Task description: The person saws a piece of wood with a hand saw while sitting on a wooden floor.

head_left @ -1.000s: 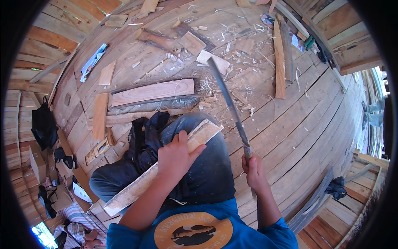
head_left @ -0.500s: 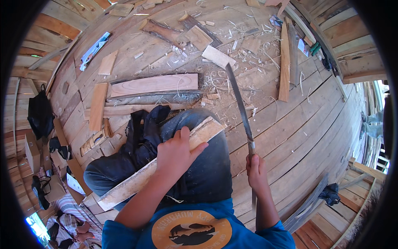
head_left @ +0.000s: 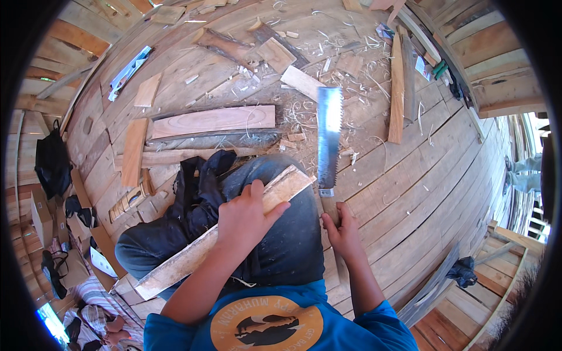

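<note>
My left hand (head_left: 244, 212) is closed over a rough, pale wooden board (head_left: 187, 255) that lies slantwise across my lap, its upper end on my right knee. Fingers wrap the far edge, with the thumb on the near side. To the right, my right hand (head_left: 344, 230) grips the long wooden handle of a saw (head_left: 329, 134). The saw's broad, shiny blade points away from me, flat face toward view and teeth along its right edge. The blade is apart from the board, with its base close to the board's upper end.
Ahead on the plank floor lie a bark-edged slab (head_left: 213, 121), a short plank (head_left: 135, 152), a long narrow plank (head_left: 397, 88) and a pale offcut (head_left: 301, 83) among curled shavings. A black bag (head_left: 54, 161) hangs at left beside cardboard boxes (head_left: 44, 216). Another person's legs (head_left: 524, 175) show at far right.
The saw has turned from edge-on to flat-on, and its blade now points more straight ahead. My right hand has shifted slightly left. My left hand and the board are nearly unchanged.
</note>
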Motion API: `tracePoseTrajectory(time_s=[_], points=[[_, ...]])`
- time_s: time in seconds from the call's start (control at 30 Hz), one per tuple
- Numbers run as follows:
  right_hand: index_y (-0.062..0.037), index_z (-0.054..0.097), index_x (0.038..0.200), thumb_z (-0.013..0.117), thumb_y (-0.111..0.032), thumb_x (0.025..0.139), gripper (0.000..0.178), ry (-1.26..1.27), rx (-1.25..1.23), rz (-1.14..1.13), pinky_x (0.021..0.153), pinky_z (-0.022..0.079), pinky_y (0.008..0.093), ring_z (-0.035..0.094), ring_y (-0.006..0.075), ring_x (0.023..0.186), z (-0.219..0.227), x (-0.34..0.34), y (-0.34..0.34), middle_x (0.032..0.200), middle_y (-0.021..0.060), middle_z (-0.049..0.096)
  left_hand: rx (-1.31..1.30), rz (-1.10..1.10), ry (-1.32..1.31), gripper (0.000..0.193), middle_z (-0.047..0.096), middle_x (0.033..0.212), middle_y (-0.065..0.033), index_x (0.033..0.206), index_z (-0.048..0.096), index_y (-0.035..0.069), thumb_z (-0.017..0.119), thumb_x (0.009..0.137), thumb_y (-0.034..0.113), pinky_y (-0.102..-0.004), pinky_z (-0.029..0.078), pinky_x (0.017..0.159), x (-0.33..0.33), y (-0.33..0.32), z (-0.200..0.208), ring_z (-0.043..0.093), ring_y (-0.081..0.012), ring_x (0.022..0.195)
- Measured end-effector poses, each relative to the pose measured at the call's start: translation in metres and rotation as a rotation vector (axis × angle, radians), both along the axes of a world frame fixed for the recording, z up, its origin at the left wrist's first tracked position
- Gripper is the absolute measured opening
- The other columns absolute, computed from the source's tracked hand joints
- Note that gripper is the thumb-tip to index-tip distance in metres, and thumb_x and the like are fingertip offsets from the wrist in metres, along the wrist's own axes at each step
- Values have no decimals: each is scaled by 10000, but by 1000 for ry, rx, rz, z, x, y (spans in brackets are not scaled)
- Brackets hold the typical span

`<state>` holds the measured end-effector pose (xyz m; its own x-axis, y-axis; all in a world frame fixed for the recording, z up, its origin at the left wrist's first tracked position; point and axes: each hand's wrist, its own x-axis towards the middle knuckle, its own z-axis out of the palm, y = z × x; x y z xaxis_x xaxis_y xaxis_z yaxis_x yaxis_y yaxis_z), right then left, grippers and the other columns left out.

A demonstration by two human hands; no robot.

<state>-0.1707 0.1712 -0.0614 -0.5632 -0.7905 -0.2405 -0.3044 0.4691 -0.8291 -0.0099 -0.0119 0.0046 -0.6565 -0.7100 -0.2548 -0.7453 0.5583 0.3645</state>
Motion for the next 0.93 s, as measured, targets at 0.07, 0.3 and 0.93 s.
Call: tracePoseTrajectory(time_s=[0.07,0.3,0.93], points=[[13,540,1119,613,-124,930,245,-146,-16,-64,522,479,329,627,216,568,0,6,0,689,138,630,-5,0,12,613,659,836,-175,987,498,11,610,837,594,-426,528,567,1,0,-1,672,-334,707],[5,548,1206,574,-99,945,282,17,-45,-14,564,505,362,675,278,630,19,2,-12,736,179,654,-4,-7,-15,609,660,843,-173,989,499,11,611,838,591,-411,534,564,2,-1,0,674,-331,711],[-45,537,1209,606,-141,924,308,348,174,91,557,492,466,643,397,626,54,-8,-18,698,236,617,-5,-3,14,590,648,818,-159,975,496,19,608,845,584,-409,533,564,4,-1,-2,673,-324,707]])
